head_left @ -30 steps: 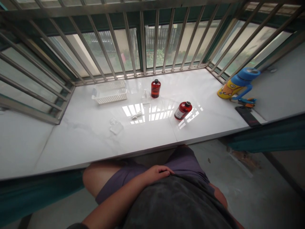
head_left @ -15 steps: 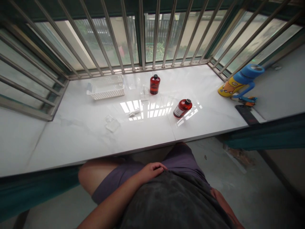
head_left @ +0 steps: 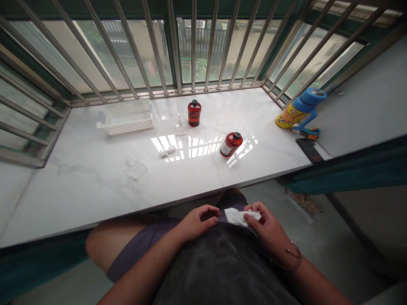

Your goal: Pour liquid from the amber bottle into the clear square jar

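Over my lap, my right hand (head_left: 262, 222) pinches a crumpled white tissue (head_left: 237, 216) between thumb and fingers. My left hand (head_left: 200, 221) is just left of the tissue, fingers curved and thumb apart, holding nothing. On the white marbled counter (head_left: 95, 182) in front of me, a red-brown bottle (head_left: 194, 113) with a dark cap stands near the window. A second red-brown bottle (head_left: 231, 144), with a white label, stands closer on the right. Beside the first bottle is a clear plastic container (head_left: 180, 125). A small white item (head_left: 167, 151) and a clear flat case (head_left: 136, 168) lie to the left.
A white perforated basket (head_left: 129, 125) sits at the back left. At the right are a yellow and blue water bottle (head_left: 297, 109) and a dark phone-like object (head_left: 309, 151). Metal bars (head_left: 193, 51) line the window behind the counter.
My right hand has come into view over my lap, gripping the tissue. My left hand has lifted slightly and its fingers have parted. The whole view has shifted to the right.
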